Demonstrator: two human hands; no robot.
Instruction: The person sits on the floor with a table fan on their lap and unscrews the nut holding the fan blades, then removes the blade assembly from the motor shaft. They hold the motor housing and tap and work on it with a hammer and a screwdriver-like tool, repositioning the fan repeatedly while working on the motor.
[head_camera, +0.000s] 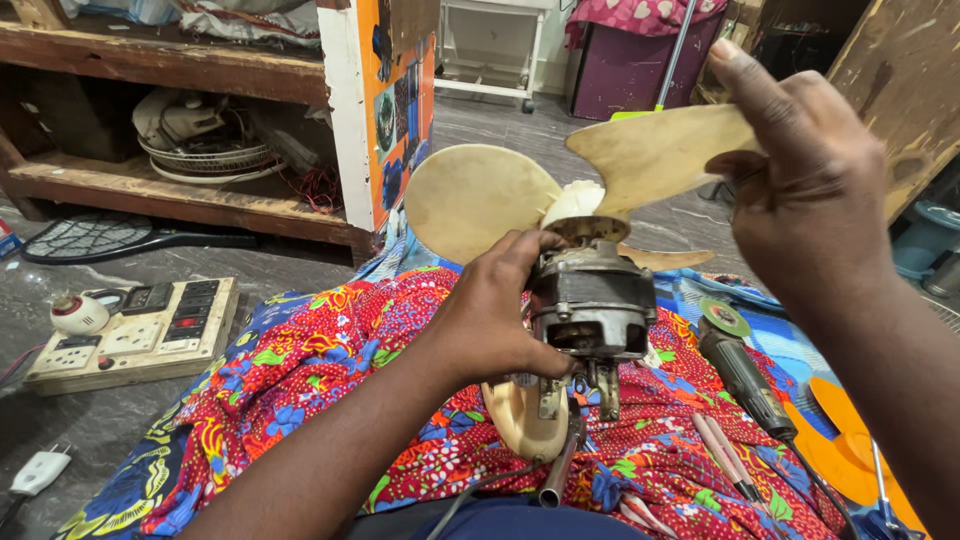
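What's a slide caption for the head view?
Left hand grips a fan motor while right hand holds a cream blade above patterned cloth.

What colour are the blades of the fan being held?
The fan blades are a yellowed cream, dull and grimy; the head view shows them clearly.

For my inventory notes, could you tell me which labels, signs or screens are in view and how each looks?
Poster panel: on the shelf unit's end, tall, orange with dark pictures.
Small meter display: on the wooden switchboard, left floor, dark rectangle.
No packages that I can make out.
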